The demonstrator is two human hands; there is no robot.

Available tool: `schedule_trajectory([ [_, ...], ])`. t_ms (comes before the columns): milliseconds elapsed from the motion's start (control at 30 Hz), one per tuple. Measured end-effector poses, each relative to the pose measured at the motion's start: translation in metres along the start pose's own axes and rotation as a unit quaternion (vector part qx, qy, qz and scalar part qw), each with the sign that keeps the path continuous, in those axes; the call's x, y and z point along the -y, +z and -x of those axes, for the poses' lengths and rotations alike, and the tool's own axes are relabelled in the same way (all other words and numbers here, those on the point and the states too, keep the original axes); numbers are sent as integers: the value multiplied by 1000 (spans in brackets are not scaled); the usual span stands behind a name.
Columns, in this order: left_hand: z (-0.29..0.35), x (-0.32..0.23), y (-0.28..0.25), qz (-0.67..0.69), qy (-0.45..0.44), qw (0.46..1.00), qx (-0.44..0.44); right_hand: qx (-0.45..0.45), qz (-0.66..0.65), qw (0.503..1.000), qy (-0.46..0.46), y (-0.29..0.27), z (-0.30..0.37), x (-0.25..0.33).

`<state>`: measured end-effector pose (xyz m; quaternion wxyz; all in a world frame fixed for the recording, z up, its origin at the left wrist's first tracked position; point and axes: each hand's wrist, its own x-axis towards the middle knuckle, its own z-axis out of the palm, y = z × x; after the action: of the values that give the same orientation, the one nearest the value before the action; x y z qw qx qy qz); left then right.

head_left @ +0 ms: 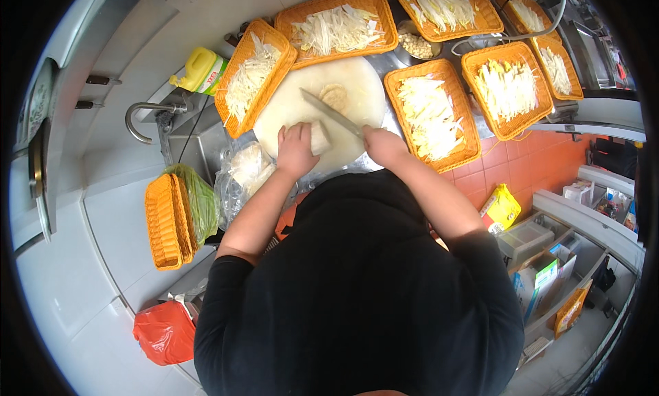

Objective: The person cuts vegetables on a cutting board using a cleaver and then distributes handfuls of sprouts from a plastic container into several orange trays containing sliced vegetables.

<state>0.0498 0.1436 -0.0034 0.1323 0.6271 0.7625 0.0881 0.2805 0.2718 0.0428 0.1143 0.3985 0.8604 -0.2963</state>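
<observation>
My right hand [383,146] is closed round the handle of a kitchen knife [328,110]. Its long blade points up and left across a round white cutting board [367,80]. A pale, cream-coloured block [318,138] lies on the near part of the board, and the curled fingers of my left hand [296,150] grip its left side. What food the block is, I cannot tell for sure. Just beyond the blade sits a flat, round, pale piece [334,96]. Blade and block are apart.
Orange woven baskets of pale strips surround the board, including a left basket [230,111], a back basket [285,32] and a right basket [473,149]. A metal bowl [434,51] holds small pale pieces. Left are a yellow jug [200,68], a faucet [141,108] and a clear plastic bag [230,197].
</observation>
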Motion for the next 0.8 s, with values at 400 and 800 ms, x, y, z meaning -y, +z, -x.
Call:
schedule_trajectory([
  [400, -20, -21, -39, 10, -19, 998, 64, 44, -474, 870, 126, 31, 31, -33],
  [800, -11, 22, -4, 54, 25, 997, 44, 26, -599, 794, 98, 82, 27, -31],
])
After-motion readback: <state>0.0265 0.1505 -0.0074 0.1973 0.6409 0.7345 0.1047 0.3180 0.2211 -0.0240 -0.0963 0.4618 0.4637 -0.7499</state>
